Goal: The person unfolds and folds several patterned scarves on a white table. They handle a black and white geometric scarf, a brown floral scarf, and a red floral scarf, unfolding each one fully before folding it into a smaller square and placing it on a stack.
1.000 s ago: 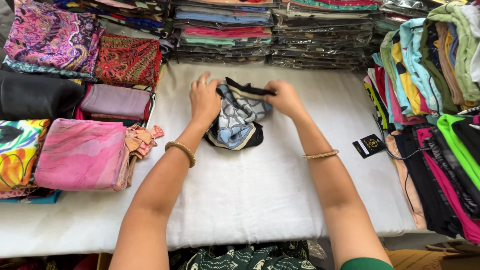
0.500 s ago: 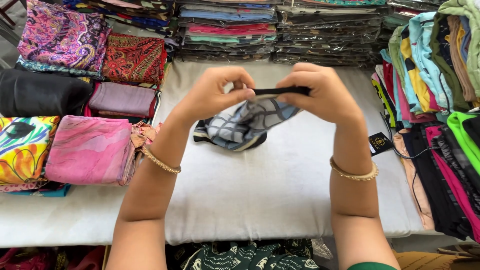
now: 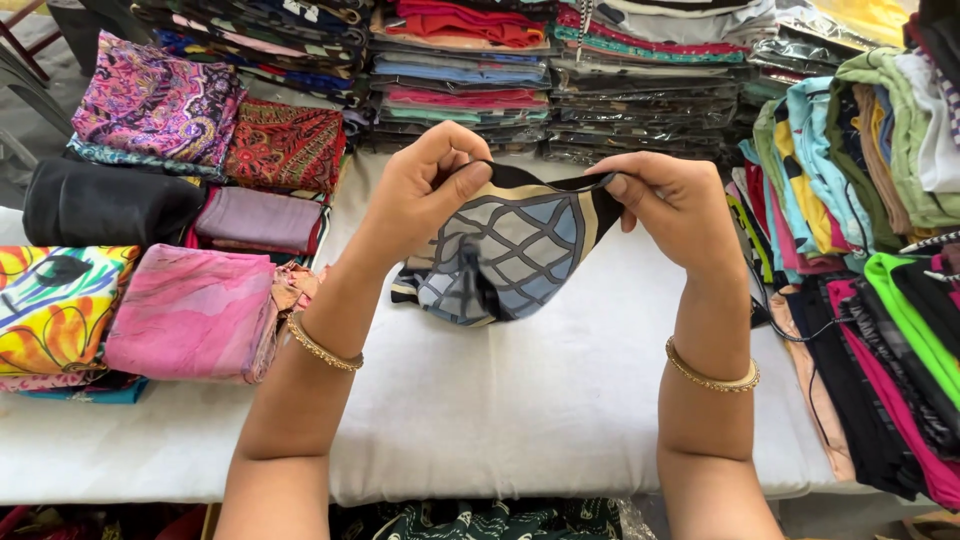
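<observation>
My left hand [image 3: 425, 190] and my right hand [image 3: 672, 205] hold up a patterned scarf [image 3: 515, 250] by its black top edge, one hand at each corner. The scarf is blue, grey and beige with a dark lattice pattern. It hangs between my hands, and its lower part rests bunched on the white tablecloth [image 3: 520, 410]. Both hands pinch the cloth with thumb and fingers. A gold bangle sits on each wrist.
Folded scarves lie at the left: a pink one [image 3: 190, 315], a mauve one [image 3: 260, 218], a red patterned one [image 3: 285, 145], a black one [image 3: 105, 205] and a yellow one [image 3: 55, 305]. Stacks of wrapped clothes [image 3: 560, 80] line the back. Hanging garments [image 3: 860, 260] crowd the right side.
My hands lifted the scarf off the table and pulled its top edge taut between them. The scarf has spread open and hangs higher than before.
</observation>
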